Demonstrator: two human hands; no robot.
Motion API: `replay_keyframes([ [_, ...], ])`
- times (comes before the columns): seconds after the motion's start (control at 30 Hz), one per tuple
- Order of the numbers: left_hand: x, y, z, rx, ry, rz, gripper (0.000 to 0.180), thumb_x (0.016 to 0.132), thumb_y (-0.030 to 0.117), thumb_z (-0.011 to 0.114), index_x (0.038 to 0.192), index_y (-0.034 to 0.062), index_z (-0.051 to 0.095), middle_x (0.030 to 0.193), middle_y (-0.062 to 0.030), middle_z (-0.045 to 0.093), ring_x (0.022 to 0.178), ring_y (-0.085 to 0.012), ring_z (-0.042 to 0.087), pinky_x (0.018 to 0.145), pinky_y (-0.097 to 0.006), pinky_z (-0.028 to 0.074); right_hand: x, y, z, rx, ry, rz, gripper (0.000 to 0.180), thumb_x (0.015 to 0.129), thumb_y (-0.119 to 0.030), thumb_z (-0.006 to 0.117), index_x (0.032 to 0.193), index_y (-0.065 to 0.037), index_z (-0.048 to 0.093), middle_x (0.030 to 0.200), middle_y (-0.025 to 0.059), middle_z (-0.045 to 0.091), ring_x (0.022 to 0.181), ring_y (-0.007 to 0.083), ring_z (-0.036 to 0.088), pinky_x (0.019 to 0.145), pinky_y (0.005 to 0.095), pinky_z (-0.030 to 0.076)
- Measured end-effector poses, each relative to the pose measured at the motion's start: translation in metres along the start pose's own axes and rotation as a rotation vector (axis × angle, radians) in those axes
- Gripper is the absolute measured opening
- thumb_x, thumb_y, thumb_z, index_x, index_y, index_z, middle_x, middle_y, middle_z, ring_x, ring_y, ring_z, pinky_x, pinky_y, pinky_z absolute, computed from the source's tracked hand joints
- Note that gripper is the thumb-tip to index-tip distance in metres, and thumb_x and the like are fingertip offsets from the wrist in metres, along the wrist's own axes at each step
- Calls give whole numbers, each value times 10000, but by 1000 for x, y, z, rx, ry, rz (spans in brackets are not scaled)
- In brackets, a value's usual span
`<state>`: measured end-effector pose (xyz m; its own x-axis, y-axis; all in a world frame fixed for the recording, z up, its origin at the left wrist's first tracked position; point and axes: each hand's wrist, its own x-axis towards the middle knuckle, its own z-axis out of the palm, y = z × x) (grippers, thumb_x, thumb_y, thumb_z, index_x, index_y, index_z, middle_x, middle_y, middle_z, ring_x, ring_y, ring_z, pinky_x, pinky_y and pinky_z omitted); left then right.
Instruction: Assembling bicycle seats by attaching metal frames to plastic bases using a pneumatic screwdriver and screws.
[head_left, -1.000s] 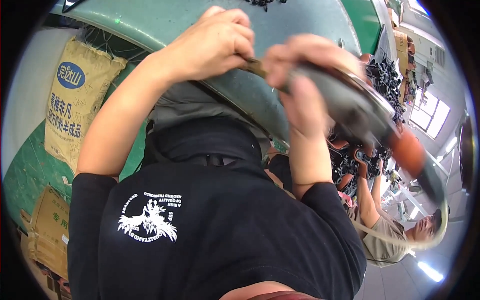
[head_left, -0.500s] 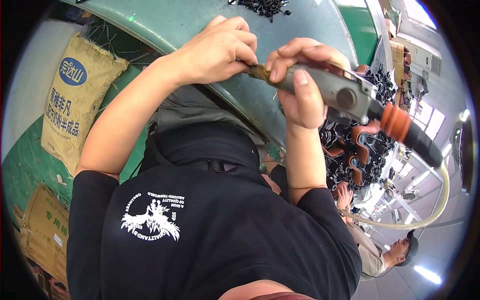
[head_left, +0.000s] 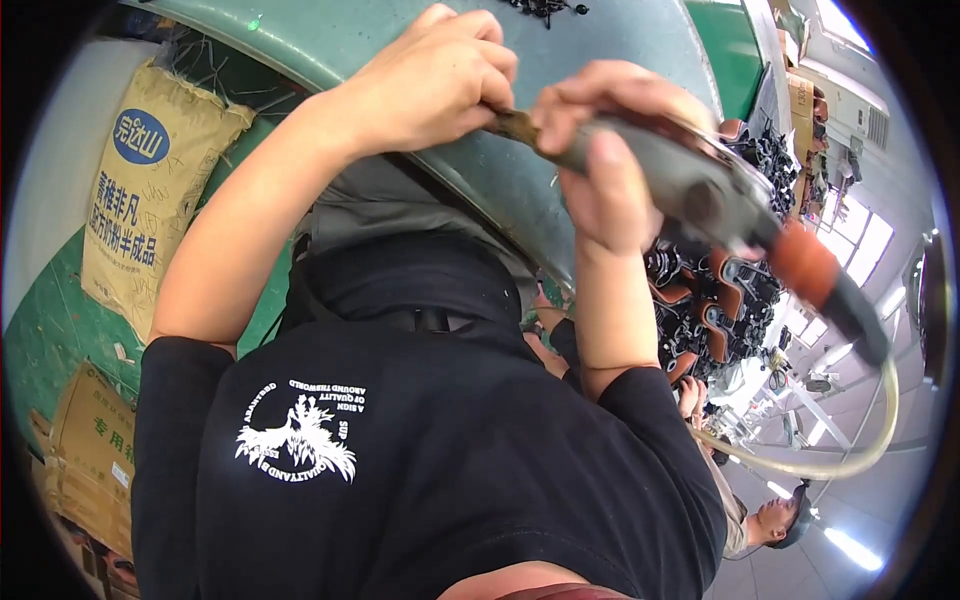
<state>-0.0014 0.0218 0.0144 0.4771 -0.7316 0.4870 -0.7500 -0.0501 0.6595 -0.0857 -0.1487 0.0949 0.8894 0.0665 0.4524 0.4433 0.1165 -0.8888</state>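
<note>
My right hand is wrapped round a grey hand-held air tool. An orange collar and a black end piece lead from it to a pale hose. The tool's narrow brownish tip points left, towards my left hand. My left hand is closed, its fingertips pinched together right at that tip. Whatever they hold is hidden by the fingers. Both hands are above the near edge of the grey-green tabletop. A small pile of black parts lies beyond them, partly cut off by the picture's edge.
Many black parts with brown pieces are heaped to the right. A printed paper sack stands on the green floor at left, with a cardboard box nearby. Another person is at the far right.
Both hands and the air tool have shifted slightly up in the picture. The tool's back end has swung a little lower and is blurred. My grips look the same.
</note>
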Motion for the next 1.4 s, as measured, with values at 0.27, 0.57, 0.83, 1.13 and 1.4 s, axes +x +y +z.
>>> replay_keyframes([
  [0.27, -6, -72, -1, -104, 629, 402, 213, 787, 125, 826, 981, 73, 754, 1003, -72, 673, 1035, -295, 583, 917, -437, 455, 9, 11, -7, 64, -4, 21, 303, 969, -37, 691, 1220, -28, 521, 1087, 243, 660, 758, 220, 675, 710, 385, 594],
  [0.57, -7, -69, 5, -45, 938, 343, 107, 784, 61, 801, 867, 36, 737, 886, -100, 663, 911, -320, 609, 815, -402, 514, 7, 17, -20, 78, 37, 32, 288, 938, 8, 695, 1179, -35, 544, 1026, 251, 696, 750, 244, 670, 723, 417, 590],
  [0.83, -1, -71, 15, -196, 1065, 430, 100, 785, 60, 791, 864, 36, 734, 876, -101, 653, 890, -318, 611, 803, -401, 512, 16, -38, -31, 43, 140, -101, 334, 940, -96, 636, 1244, -1, 534, 1067, 313, 677, 731, 268, 660, 749, 479, 576],
  [1.13, -11, -35, -19, 109, 742, 165, 100, 807, 54, 776, 892, 32, 728, 888, -111, 660, 896, -317, 616, 806, -402, 513, 0, -22, -32, -51, 108, -112, 258, 964, -37, 694, 1179, -24, 552, 1046, 267, 693, 745, 225, 666, 728, 399, 591],
  [1.4, -22, -30, -30, 474, 396, -134, 114, 842, 116, 793, 949, 88, 762, 952, -34, 699, 939, -274, 647, 824, -402, 516, -13, -10, -47, -2, 230, -70, 265, 927, 23, 638, 1176, 6, 547, 1057, 300, 706, 715, 232, 673, 700, 407, 596],
])
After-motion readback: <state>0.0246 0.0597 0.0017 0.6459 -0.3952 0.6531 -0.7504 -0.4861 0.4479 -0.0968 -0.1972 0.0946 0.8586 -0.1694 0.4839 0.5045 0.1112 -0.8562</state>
